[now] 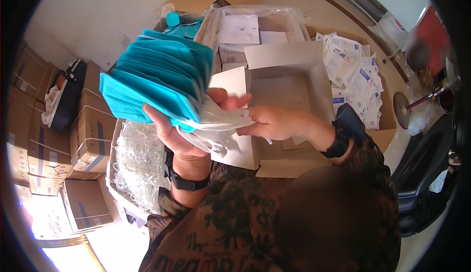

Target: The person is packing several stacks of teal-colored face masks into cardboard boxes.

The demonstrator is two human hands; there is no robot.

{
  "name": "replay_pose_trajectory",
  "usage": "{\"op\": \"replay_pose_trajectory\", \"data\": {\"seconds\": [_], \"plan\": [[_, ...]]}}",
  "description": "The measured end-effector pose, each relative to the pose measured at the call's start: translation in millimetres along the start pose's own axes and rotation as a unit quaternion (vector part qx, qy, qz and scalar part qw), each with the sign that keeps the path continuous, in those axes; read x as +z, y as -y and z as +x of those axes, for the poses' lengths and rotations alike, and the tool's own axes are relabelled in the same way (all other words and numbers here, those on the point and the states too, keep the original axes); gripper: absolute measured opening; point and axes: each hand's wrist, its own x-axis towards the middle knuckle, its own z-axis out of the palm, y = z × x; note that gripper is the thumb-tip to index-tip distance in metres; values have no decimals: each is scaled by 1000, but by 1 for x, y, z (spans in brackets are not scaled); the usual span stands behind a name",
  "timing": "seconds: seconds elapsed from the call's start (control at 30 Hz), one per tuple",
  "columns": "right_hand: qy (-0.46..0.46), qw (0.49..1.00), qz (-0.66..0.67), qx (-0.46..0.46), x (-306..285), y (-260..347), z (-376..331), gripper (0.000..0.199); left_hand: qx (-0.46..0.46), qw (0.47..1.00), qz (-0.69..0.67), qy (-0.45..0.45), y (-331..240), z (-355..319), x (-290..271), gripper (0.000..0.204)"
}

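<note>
My left hand (174, 132) holds up a fanned stack of blue face masks (157, 78), their white ear loops hanging down over my palm. My right hand (274, 122) pinches the bundle of white ear loops (221, 124) at the stack's lower right edge. Both wrists wear dark bands. Behind the hands an open white cardboard box (287, 93) lies on the table.
A bin of loose white elastic loops (140, 161) sits at lower left. A brown carton of white and blue sachets (353, 83) stands at right, another with packets (245, 31) at the back. Stacked brown cartons (91, 129) line the left side. A dark chair (424, 174) is at right.
</note>
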Motion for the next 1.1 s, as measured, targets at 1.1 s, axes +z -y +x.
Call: {"op": "replay_pose_trajectory", "data": {"seconds": [1.1], "plan": [[-71, 931, -339, -113, -12, 45, -22, 15, -104, 368, 897, 221, -25, -12, 40, 29]]}}
